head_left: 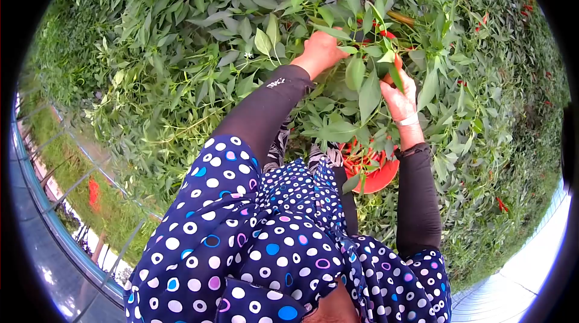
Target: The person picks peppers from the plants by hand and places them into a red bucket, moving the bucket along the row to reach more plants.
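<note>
Chillies (pixel 386 34), small, light and easily bruised, hang red among soft leaves at upper centre, best pinched at the stalk; left hand (pixel 322 50) grips foliage, right hand (pixel 399 95) closes on one pod.

One fisheye camera sits on the person's head, looking steeply down and forward, close over their dotted garment (pixel 253 244) onto the pepper plants (pixel 181 52); black rim rings the view.
</note>
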A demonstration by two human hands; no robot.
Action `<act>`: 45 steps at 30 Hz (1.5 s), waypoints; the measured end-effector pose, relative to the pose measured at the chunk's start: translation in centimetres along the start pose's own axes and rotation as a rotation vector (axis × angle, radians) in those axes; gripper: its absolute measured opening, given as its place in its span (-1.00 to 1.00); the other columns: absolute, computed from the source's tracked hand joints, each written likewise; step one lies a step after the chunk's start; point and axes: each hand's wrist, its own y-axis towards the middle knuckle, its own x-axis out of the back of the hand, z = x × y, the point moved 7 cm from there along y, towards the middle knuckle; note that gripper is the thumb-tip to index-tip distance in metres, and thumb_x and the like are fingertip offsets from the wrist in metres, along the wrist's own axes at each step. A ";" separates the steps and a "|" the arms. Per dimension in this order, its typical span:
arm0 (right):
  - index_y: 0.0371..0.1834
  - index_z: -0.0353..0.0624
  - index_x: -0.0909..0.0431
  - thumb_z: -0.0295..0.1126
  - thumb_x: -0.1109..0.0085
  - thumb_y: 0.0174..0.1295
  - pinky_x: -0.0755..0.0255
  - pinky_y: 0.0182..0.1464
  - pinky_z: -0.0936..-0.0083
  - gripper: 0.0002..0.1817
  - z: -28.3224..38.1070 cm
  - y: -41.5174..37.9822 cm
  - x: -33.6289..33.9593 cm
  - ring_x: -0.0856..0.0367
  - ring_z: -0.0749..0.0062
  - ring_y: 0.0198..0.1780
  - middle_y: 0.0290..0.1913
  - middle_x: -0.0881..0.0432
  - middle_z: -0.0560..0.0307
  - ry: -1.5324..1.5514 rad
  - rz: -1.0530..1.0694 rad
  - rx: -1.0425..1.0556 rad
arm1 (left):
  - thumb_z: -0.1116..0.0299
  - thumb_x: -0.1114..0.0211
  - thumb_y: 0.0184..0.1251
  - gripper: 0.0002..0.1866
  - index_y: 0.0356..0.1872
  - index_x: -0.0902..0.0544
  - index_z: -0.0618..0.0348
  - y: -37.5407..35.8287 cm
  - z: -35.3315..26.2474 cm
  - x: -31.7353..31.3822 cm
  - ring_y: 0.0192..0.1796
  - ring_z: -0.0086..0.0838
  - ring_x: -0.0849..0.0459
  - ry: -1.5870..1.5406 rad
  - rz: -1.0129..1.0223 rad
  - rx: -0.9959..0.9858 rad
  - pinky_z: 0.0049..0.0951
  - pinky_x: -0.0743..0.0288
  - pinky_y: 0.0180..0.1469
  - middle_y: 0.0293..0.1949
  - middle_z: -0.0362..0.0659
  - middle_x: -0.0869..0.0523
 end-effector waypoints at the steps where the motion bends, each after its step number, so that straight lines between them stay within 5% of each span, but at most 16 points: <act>1: -0.29 -0.26 -0.51 -0.67 -0.09 -0.16 -0.37 -0.15 0.61 -0.72 0.9 -0.6 -0.3 -0.49 0.52 -0.23 -0.24 -0.54 0.14 0.025 -0.016 0.054 | 0.19 -0.30 0.01 -0.64 -0.26 -0.56 0.27 0.5 1.0 -0.5 -0.28 -0.22 -0.61 0.027 0.051 0.146 -0.37 -0.44 -0.20 -0.39 0.00 -0.63; 3: -0.31 -0.22 -0.51 -0.69 -0.09 -0.27 -0.36 -0.10 0.52 -0.66 3.8 -2.0 -0.8 -0.49 0.29 -0.14 -0.20 -0.51 0.04 -0.074 -0.004 0.167 | 0.18 -0.29 0.03 -0.67 -0.36 -0.59 0.31 -0.5 1.2 0.9 -0.38 -0.31 -0.60 -0.251 -0.045 0.241 -0.38 -0.44 -0.23 -0.49 -0.02 -0.62; 6: -0.35 -0.17 -0.53 -0.70 -0.11 -0.37 -0.38 -0.08 0.37 -0.62 7.1 -4.0 -1.7 -0.48 0.11 -0.15 -0.27 -0.54 0.05 -0.343 0.001 0.435 | 0.18 -0.19 0.13 -0.64 -0.23 -0.56 0.32 -3.4 4.1 3.2 -0.41 -0.49 -0.54 -0.645 -0.218 0.485 -0.47 -0.38 -0.26 -0.48 -0.18 -0.62; 9: -0.39 -0.20 -0.53 -0.65 -0.14 -0.43 -0.39 -0.09 0.36 -0.63 7.5 -5.5 -1.5 -0.49 0.12 -0.17 -0.32 -0.55 0.08 -0.411 -0.015 0.447 | 0.09 -0.03 0.24 -0.69 -0.45 -0.53 0.12 -8.0 7.4 5.8 -0.27 -0.49 -0.54 -0.898 -0.396 0.669 -0.35 -0.33 -0.18 -0.42 -0.20 -0.61; 13: -0.40 -0.19 -0.52 -0.58 -0.21 -0.44 -0.41 -0.12 0.37 -0.64 8.3 -6.8 -0.6 -0.52 0.14 -0.18 -0.32 -0.55 0.09 -0.484 -0.012 0.443 | 0.12 0.06 0.33 -0.74 -0.45 -0.41 0.04 -13.4 9.6 7.9 -0.20 -0.40 -0.59 -1.227 -0.543 0.727 -0.41 -0.33 -0.26 -0.39 -0.22 -0.59; 17: -0.34 -0.19 -0.51 -0.53 -0.19 -0.41 -0.40 -0.19 0.37 -0.61 12.0 -10.2 -5.1 -0.55 0.14 -0.23 -0.34 -0.56 0.10 -0.276 0.332 0.481 | 0.13 0.10 0.35 -0.71 -0.50 -0.41 0.03 -17.9 12.2 7.8 -0.16 -0.32 -0.60 -1.522 -0.649 0.733 -0.38 -0.37 -0.30 -0.43 -0.23 -0.56; 20: -0.30 -0.20 -0.51 -0.57 -0.17 -0.37 -0.40 -0.20 0.44 -0.60 11.4 -10.1 -7.2 -0.56 0.17 -0.26 -0.34 -0.56 0.06 -0.046 0.344 0.326 | 0.12 0.08 0.34 -0.70 -0.52 -0.41 0.03 -20.7 13.5 7.4 -0.15 -0.28 -0.60 -1.641 -0.669 0.754 -0.39 -0.38 -0.31 -0.45 -0.24 -0.56; 25: -0.22 -0.28 -0.45 -0.46 -0.20 -0.06 -0.35 -0.51 0.59 -0.70 2.3 -3.6 -11.9 -0.45 0.56 -0.56 -0.48 -0.49 0.25 0.801 0.265 -0.521 | 0.23 -0.04 0.26 -0.79 -0.52 -0.44 0.05 -25.1 14.2 6.9 -0.18 -0.33 -0.61 -1.624 -0.675 0.850 -0.42 -0.45 -0.34 -0.47 -0.26 -0.57; 27: -0.21 -0.27 -0.40 -0.42 -0.14 0.01 -0.20 -0.57 0.64 -0.72 -3.8 -0.7 -13.0 -0.36 0.57 -0.57 -0.53 -0.43 0.27 0.596 0.000 -0.681 | 0.23 -0.03 0.26 -0.79 -0.52 -0.46 0.06 -27.0 15.4 6.0 -0.18 -0.32 -0.61 -1.655 -0.694 0.917 -0.41 -0.48 -0.33 -0.47 -0.25 -0.57; 31: -0.29 -0.29 -0.42 -0.51 -0.11 -0.05 -0.35 -0.55 0.57 -0.78 -12.3 4.2 -14.4 -0.44 0.51 -0.59 -0.52 -0.48 0.19 0.321 -0.184 -0.753 | 0.22 -0.03 0.25 -0.79 -0.47 -0.46 0.11 -30.4 16.4 5.3 -0.15 -0.32 -0.60 -1.742 -0.715 0.864 -0.44 -0.45 -0.32 -0.44 -0.22 -0.57; 33: -0.33 -0.29 -0.39 -0.51 -0.09 -0.03 -0.39 -0.52 0.55 -0.82 -17.3 5.5 -16.1 -0.47 0.43 -0.56 -0.53 -0.47 0.14 0.477 -0.095 -0.879 | 0.22 -0.06 0.24 -0.80 -0.43 -0.51 0.12 -32.3 16.9 5.2 -0.14 -0.31 -0.59 -1.766 -0.702 0.825 -0.40 -0.48 -0.26 -0.40 -0.22 -0.60; 36: -0.29 -0.23 -0.40 -0.46 -0.06 0.06 -0.43 -0.47 0.56 -0.84 -16.4 6.2 -17.2 -0.56 0.30 -0.40 -0.42 -0.51 0.11 0.663 -0.144 -0.999 | 0.24 -0.12 0.20 -0.83 -0.41 -0.52 0.11 -36.0 18.1 4.1 -0.09 -0.30 -0.57 -1.812 -0.733 0.891 -0.36 -0.49 -0.23 -0.35 -0.21 -0.61; 37: -0.28 -0.23 -0.39 -0.43 -0.07 0.08 -0.47 -0.29 0.56 -0.83 -16.1 6.7 -17.6 -0.52 0.28 -0.34 -0.31 -0.52 0.08 0.685 -0.090 -0.962 | 0.24 -0.12 0.20 -0.83 -0.41 -0.52 0.11 -37.2 18.3 4.0 -0.09 -0.30 -0.57 -1.809 -0.741 0.905 -0.36 -0.49 -0.23 -0.35 -0.21 -0.61; 40: -0.26 -0.22 -0.40 -0.43 -0.07 0.08 -0.46 -0.30 0.56 -0.83 -16.4 7.6 -18.4 -0.51 0.28 -0.29 -0.31 -0.50 0.08 0.549 -0.049 -1.005 | 0.22 -0.16 0.18 -0.84 -0.39 -0.52 0.07 -40.6 19.0 3.6 -0.05 -0.31 -0.55 -1.777 -0.779 0.981 -0.34 -0.47 -0.20 -0.32 -0.24 -0.60; 45: -0.31 -0.13 -0.46 -0.35 -0.15 0.05 -0.41 -0.42 0.53 -0.83 -17.2 8.3 -19.3 -0.50 0.41 -0.46 -0.41 -0.54 0.14 0.815 -0.027 -0.869 | 0.19 -0.15 0.18 -0.82 -0.44 -0.51 0.05 -44.1 20.7 4.4 -0.09 -0.34 -0.56 -1.692 -0.835 1.048 -0.33 -0.45 -0.16 -0.32 -0.26 -0.60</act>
